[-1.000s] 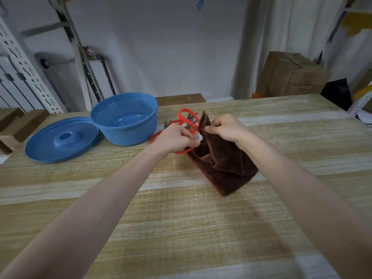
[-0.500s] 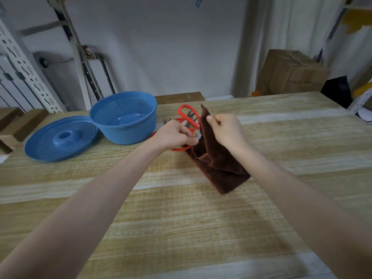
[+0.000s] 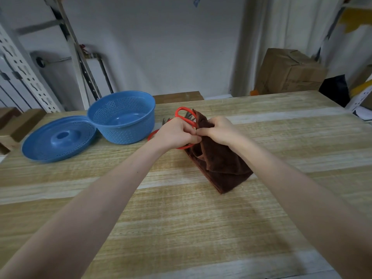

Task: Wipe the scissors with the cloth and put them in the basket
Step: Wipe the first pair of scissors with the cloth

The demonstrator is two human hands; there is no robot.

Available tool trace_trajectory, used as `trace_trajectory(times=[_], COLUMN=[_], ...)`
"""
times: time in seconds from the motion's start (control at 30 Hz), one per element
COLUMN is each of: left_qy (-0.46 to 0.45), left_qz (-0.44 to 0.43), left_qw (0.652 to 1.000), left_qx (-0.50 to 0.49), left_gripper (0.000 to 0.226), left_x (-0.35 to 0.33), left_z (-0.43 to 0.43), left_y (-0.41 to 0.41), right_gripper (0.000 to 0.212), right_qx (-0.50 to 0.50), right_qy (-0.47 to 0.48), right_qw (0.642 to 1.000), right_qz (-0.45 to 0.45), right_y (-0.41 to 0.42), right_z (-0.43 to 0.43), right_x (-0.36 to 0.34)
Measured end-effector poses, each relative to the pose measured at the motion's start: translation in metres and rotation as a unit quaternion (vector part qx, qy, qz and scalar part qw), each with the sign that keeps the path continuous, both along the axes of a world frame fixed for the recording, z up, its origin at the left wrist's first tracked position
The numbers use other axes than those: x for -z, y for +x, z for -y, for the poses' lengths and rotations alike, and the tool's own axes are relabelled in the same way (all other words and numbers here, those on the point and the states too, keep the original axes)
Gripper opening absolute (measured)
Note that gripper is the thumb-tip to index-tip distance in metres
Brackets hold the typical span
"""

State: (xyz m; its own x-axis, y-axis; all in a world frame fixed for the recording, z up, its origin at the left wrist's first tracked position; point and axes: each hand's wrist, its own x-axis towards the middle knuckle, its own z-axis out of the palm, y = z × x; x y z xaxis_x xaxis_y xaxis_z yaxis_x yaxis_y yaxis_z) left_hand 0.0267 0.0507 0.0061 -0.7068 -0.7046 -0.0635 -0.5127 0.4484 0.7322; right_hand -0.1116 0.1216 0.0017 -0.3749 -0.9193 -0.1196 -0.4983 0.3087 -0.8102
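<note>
- Scissors (image 3: 180,108), with red handles, are held just above the desk (image 3: 181,218) at its middle, to the right of the basket (image 3: 120,133) and apart from it.
- Head view: the left hand (image 3: 177,133) grips the scissors by the handles. Its fingers (image 3: 189,135) are curled tight around the red loops, one of which sticks up behind the knuckles.
- The right hand (image 3: 221,131) pinches a fold of the dark brown cloth (image 3: 219,162) where the two hands meet. Its fingers are clenched on the fabric, and the rest of the cloth hangs down with its lower edge on the desk.
- The blades are hidden by the hands and the cloth, so I cannot tell whether they sit inside the fold.
- My judgement is that the wiping step is in hand, with the handles held steady while the cloth is closed over the metal.
- The blue basket stands upright and looks empty, and a round blue lid (image 3: 58,137) lies beside it, touching or nearly touching its left side.
- The next move probably calls for drawing the cloth along the blades towards the tips, with the pinch kept firm and clear of the edges.
- After that the left hand would have a short carry leftwards to lower the scissors into the basket.
</note>
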Motion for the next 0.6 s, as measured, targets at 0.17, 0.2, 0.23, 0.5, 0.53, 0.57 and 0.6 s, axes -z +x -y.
trace_trajectory(times=[0.17,0.2,0.23,0.5,0.53,0.57,0.6], left_qy=[0.042,0.049,0.057,0.077,0.08,0.089,0.105], left_qz=[-0.006,-0.006,-0.005,0.01,0.004,-0.003,-0.014], left_qw=[0.999,0.999,0.998,0.997,0.996,0.995,0.993], left_qx=[0.0,-0.002,-0.005,-0.015,-0.025,-0.04,-0.057], left_gripper=[0.011,0.007,0.003,0.004,0.005,0.004,0.003], left_x=[0.003,0.004,0.005,0.004,0.004,0.004,0.003], left_z=[-0.001,-0.001,-0.001,-0.003,-0.003,-0.002,-0.002], left_y=[0.003,0.003,0.002,-0.002,-0.002,-0.001,0.0], right_gripper=[0.024,0.024,0.024,0.023,0.024,0.029,0.036], right_qx=[-0.024,-0.029,-0.033,-0.064,-0.065,-0.062,-0.045], right_qy=[0.013,0.015,0.02,0.057,0.053,0.049,0.035], right_qw=[1.0,0.999,0.999,0.994,0.996,0.993,0.981], right_qz=[-0.006,-0.005,0.002,0.062,0.005,-0.084,-0.185], right_y=[-0.008,-0.01,-0.013,-0.028,-0.026,-0.024,-0.021], right_z=[-0.001,-0.001,-0.002,-0.004,-0.003,-0.001,-0.001], right_x=[-0.004,-0.004,-0.005,-0.007,-0.008,-0.007,-0.005])
